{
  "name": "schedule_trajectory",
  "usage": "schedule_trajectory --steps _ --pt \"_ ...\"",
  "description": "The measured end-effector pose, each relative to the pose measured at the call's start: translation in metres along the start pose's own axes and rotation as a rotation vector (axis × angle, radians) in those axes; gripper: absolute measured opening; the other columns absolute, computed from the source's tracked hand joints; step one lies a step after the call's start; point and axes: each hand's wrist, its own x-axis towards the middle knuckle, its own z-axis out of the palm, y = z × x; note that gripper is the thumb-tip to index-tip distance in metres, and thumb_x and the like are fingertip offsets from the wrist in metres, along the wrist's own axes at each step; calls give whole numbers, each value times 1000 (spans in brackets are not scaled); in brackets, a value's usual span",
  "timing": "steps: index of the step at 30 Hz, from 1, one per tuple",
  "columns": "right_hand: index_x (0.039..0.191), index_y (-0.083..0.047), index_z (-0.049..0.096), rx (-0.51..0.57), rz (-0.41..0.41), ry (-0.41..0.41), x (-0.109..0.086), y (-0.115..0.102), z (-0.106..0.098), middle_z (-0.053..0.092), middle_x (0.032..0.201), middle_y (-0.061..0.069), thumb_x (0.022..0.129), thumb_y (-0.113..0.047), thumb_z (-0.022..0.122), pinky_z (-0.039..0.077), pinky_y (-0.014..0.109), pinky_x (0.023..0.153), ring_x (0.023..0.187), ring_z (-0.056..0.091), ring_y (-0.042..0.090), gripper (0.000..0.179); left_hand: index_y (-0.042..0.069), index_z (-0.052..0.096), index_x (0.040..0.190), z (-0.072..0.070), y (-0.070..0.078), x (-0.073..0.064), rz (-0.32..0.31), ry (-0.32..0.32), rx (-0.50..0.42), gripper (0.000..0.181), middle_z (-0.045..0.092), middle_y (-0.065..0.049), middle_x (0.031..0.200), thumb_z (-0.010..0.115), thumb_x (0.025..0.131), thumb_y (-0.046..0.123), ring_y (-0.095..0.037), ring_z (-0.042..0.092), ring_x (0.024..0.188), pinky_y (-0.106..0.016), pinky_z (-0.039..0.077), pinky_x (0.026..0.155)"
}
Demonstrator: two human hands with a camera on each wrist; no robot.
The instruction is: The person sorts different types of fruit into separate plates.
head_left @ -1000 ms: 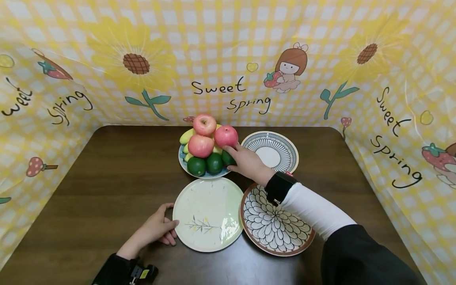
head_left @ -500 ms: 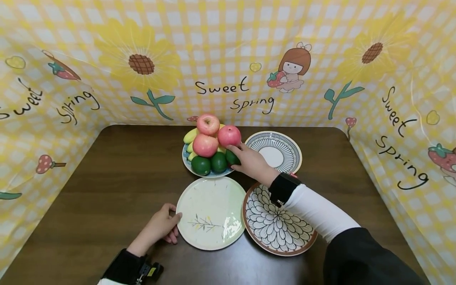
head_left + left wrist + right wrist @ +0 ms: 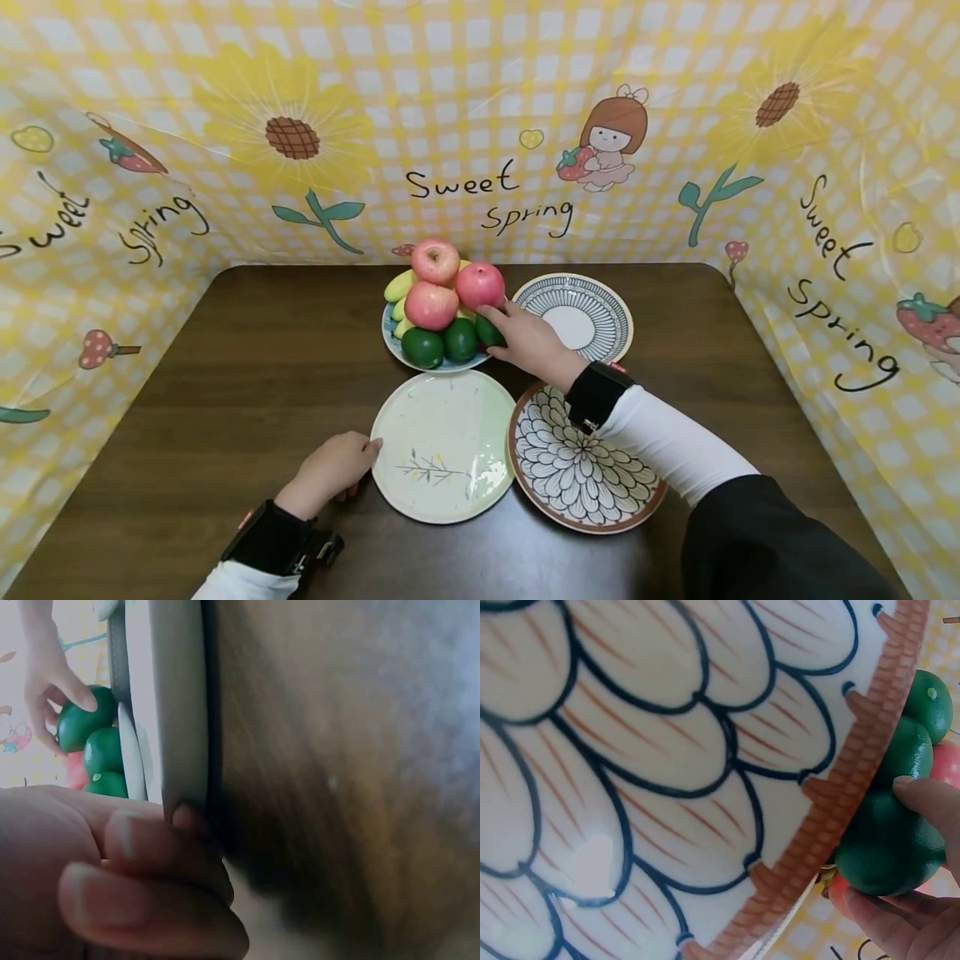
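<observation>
My right hand (image 3: 531, 343) grips the rightmost dark green avocado (image 3: 489, 332), thumb on one side and fingers on the other in the right wrist view. That avocado rests among other avocados (image 3: 422, 348) at the front of a blue-rimmed plate (image 3: 450, 367). Behind them on the same plate are apples (image 3: 431, 306), a pink-red round fruit (image 3: 480, 286) and yellow bananas (image 3: 400, 287), partly hidden. My left hand (image 3: 333, 468) pinches the left rim of a pale green plate (image 3: 450, 412) with a sprig pattern; in the left wrist view its fingers (image 3: 157, 900) curl by the rim.
A brown-rimmed plate with a petal pattern (image 3: 585, 475) lies at the front right, under my right forearm. Behind it stands a white plate with dark radiating lines (image 3: 573, 321). A yellow checked cloth (image 3: 480, 108) encloses the back and sides of the brown table (image 3: 225, 400).
My left hand has turned at the plate's rim, so its lower fingers are less visible from above. The right hand keeps its grip on the avocado. The head view has shifted slightly.
</observation>
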Motion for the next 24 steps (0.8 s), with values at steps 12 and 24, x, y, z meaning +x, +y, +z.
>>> schedule_trajectory --steps 12,24 --pt "147 -16 54 -32 -120 -96 -25 -44 -21 62 128 20 87 -18 81 61 41 75 98 68 30 66 -7 69 119 -3 4 6 101 -4 165 43 70 -26 123 40 108 22 -44 66 116 -57 52 99" --pt "143 -28 58 -222 -93 -457 -35 -72 -8 67 121 9 85 -23 83 58 38 70 100 69 25 64 5 61 88 3 -1 0 61 -47 -1 37 51 -4 52 42 110 29 -17 50 43 -32 48 56"
